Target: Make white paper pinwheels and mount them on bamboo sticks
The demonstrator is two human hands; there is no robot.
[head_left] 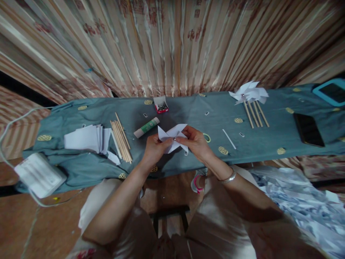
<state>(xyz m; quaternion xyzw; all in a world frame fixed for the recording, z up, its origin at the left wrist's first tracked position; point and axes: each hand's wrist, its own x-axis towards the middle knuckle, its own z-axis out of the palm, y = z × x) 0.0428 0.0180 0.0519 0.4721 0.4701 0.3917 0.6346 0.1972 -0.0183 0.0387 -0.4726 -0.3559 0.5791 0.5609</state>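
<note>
Between my two hands is a white paper pinwheel (172, 133), held above the front part of the cloth-covered table, with a small shiny pin head at its centre. My left hand (156, 146) pinches the pinwheel's left side, thumb on top. My right hand (196, 142) grips its right side, the thumb tip at the pin. Just beyond my left hand lies a glue stick (147, 127) with a green label. Behind it stands a small open box (161, 105) of metal pins. A yellow-green ring (206, 137), perhaps a scissor handle, shows past my right hand.
Left on the table (185, 108) lie wooden sticks (121, 141), stacked paper pieces (83, 139) and a white corded box (40, 175). Finished pinwheels (250, 93) on sticks, a phone (308, 129) and a blue-framed tablet (330, 92) are at right. A paper strip (229, 139) lies nearer.
</note>
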